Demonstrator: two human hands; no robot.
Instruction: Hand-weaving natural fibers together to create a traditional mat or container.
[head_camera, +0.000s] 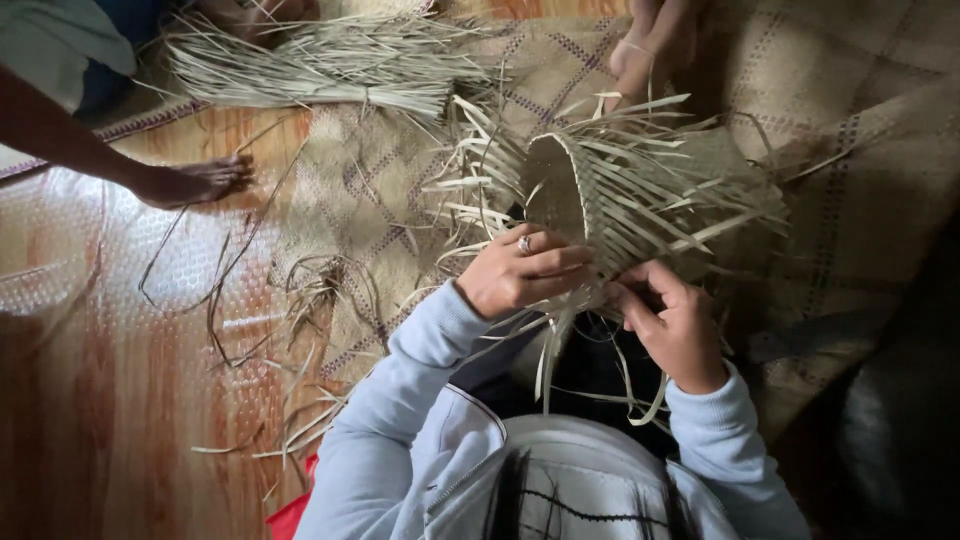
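At frame centre, my left hand (522, 270) and right hand (672, 322) pinch strips of a half-woven basket (600, 190); its body is formed, loose ends remain unwoven.

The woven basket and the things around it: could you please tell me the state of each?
Woven basket: unfinished, on its side, loose strips sticking out.
Left hand: gripping the basket's edge strips.
Right hand: pinching strips.
Straw bundle: lying flat.
Woven mat: spread out.

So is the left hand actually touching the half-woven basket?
Touching. The head view shows the left hand with its fingers laid against the half-woven basket at its loose strips.
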